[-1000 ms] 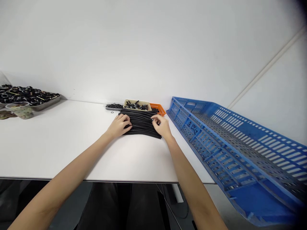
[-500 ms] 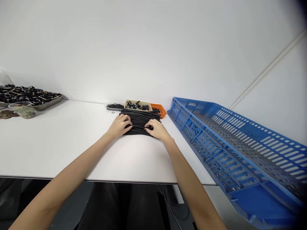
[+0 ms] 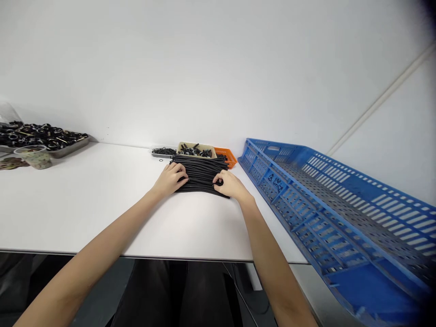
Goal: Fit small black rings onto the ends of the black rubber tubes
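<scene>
At centre of frame, on the bench: black rods, one batch, laid side by side. Left hand, fingers curled, on the rods' left part; right hand, fingers bent, at their right part. Hands set apart; whether either grips a rod cannot be told. Behind: cream tray, orange basket. Right of frame: blue crate. Far left: metal tray of black parts; plastic cup.
</scene>
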Tool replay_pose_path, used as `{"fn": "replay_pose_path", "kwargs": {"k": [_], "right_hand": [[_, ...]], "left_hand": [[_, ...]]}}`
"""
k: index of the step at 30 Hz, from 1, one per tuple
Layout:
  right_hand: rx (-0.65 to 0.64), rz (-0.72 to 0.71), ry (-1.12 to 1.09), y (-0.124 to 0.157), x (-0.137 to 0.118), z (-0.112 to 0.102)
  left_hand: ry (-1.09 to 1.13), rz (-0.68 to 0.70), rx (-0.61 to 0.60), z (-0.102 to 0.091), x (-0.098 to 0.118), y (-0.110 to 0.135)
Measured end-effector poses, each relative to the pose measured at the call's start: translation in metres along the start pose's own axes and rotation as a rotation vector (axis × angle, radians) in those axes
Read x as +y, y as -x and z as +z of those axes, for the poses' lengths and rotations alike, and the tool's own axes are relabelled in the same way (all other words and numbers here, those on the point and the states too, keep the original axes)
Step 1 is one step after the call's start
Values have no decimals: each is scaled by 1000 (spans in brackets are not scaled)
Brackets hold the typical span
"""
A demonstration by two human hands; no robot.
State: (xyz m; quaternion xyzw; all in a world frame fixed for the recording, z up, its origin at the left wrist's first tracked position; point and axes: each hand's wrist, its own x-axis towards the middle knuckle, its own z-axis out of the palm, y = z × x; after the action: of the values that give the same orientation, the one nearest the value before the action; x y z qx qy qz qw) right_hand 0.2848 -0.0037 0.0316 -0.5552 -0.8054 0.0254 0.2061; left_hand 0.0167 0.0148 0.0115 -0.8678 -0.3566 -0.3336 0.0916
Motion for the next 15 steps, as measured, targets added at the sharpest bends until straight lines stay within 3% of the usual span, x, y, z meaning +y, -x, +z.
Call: {"fn": "replay_pose_path", "kwargs": {"k": [15], "right_hand": [[-37,164,72,6,11,-10]], "left_hand": [[-33,19,0,3,-1,1]]}}
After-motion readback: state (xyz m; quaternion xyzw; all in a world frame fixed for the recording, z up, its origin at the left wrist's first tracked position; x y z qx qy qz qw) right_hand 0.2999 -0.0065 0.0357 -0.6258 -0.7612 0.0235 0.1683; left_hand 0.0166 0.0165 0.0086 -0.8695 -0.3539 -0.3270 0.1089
